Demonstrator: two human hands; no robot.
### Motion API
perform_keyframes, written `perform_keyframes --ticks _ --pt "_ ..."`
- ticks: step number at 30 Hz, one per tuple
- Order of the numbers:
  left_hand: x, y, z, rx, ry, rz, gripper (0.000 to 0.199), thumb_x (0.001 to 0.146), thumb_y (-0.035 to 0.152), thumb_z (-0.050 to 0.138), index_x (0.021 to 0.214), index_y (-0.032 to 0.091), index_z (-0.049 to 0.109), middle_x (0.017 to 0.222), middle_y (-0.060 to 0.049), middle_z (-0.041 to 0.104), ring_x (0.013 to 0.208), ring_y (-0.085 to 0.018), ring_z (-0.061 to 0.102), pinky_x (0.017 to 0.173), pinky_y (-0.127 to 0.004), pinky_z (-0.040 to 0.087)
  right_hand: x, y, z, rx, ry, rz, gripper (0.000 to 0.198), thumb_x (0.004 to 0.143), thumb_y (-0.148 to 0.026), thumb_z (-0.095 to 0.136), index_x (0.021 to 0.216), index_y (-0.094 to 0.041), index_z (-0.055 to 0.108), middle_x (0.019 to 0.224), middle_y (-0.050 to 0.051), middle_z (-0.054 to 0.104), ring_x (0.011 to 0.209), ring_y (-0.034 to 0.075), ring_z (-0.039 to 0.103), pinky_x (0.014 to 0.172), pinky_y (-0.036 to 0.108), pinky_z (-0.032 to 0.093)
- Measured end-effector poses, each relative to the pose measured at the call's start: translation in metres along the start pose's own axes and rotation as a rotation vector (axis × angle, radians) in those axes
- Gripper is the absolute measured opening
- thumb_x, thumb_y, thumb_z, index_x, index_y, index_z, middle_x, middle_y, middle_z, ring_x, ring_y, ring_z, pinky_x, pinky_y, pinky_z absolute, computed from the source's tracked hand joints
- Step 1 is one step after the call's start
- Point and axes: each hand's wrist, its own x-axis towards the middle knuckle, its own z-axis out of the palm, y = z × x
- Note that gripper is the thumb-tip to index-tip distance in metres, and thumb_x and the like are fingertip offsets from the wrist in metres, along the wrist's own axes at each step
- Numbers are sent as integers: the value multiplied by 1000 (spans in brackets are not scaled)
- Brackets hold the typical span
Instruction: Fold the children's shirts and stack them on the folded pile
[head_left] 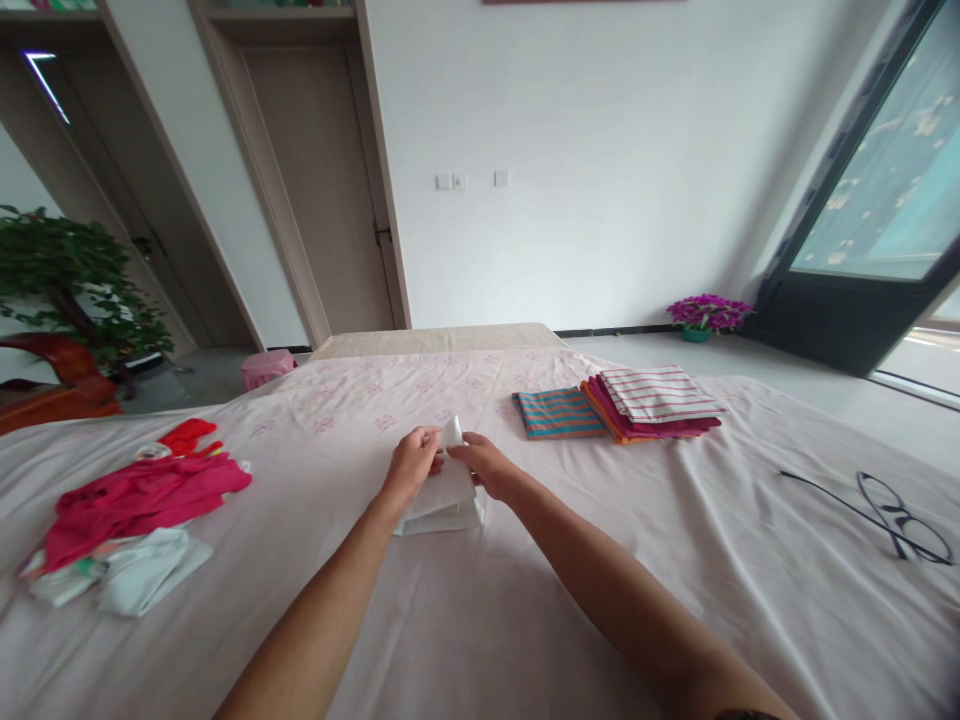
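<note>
A white piece of cloth [442, 508], partly folded, lies on the pink-white sheet in front of me. My left hand [411, 465] pinches its raised far edge from the left. On the other side, my right hand [485, 465] grips the same edge, thumb and fingers closed. A pointed fold of the cloth stands up between the two hands. Its lower layers rest on the sheet and open slightly toward me. Some fingertips are hidden behind the fabric.
Crumpled red, pink and white clothes [142, 500] lie at the left. Right of my hands are a folded blue-and-orange striped cloth [562, 413] and a folded stack with a red-striped white cloth [660, 395] on top. Black-framed glasses [892, 515] rest at the far right.
</note>
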Motion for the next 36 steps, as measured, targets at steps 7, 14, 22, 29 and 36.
perform_keyframes --ticks 7,14,22,29,36 --pt "-5 -37 -8 746 122 403 44 96 29 41 134 11 53 139 -17 55 134 -26 45 113 -41 33 0 16 -2 -51 60 -38 44 64 -15 59 108 -17 59 83 3 66 65 17 62 55 26 47" --pt "-21 -58 19 1044 125 464 56 97 46 39 143 16 47 149 -17 45 141 -36 34 114 -55 28 -7 24 -25 -622 274 -144 58 77 -19 55 135 -17 49 103 9 69 86 23 66 70 31 50" --pt "-25 -56 32 1086 184 422 55 96 46 40 141 17 50 148 -18 46 139 -36 37 112 -60 27 -14 28 -9 -1219 287 -564 52 100 -36 32 149 -16 38 151 10 44 140 23 35 114 39 29" --pt "-47 -63 21 1107 72 498 57 96 46 40 146 18 44 155 -15 36 145 -32 29 115 -58 25 -4 52 -19 -1456 192 -482 58 101 -46 28 153 -19 32 158 8 28 146 23 25 118 45 21" --pt "-74 -66 7 1092 -115 570 61 96 46 41 153 25 30 161 -11 24 148 -34 17 113 -66 20 -7 54 -25 -1412 198 -493 57 101 -43 33 153 -19 31 158 9 28 146 25 25 119 47 15"
